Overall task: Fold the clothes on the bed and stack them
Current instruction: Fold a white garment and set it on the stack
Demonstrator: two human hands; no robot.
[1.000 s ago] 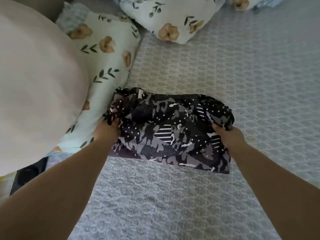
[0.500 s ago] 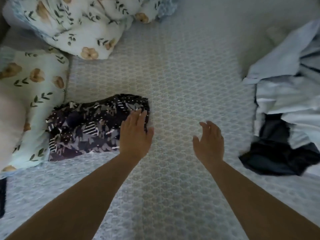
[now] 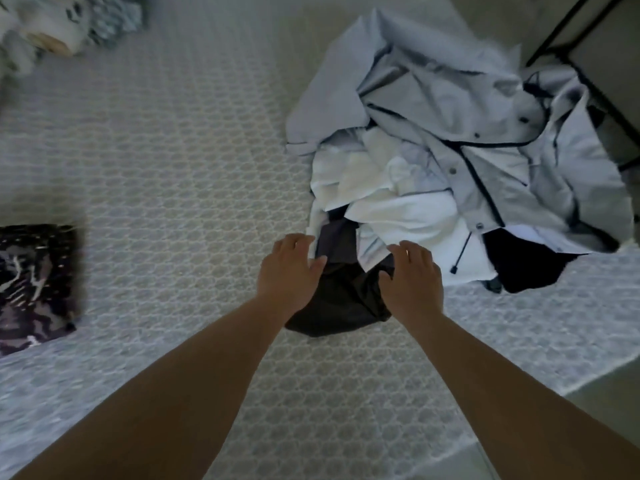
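A folded black garment with a grey and white pattern (image 3: 34,285) lies at the left edge of the bed (image 3: 173,161). On the right is a loose pile: a pale blue jacket (image 3: 485,109), white clothes (image 3: 398,202) and a dark grey garment (image 3: 341,299) at its near end. My left hand (image 3: 289,271) and my right hand (image 3: 412,275) reach onto the dark grey garment from either side, fingers spread and relaxed, touching the cloth. Neither hand grips anything that I can see.
Floral pillows (image 3: 45,29) sit blurred at the top left. A black metal frame (image 3: 585,67) stands beyond the bed's right edge at the top right. Another dark garment (image 3: 526,265) lies under the jacket's near side.
The hands let go of the folded patterned garment and moved right across the bed. My view swung right with them. Both hands now touch the dark grey garment at the pile.
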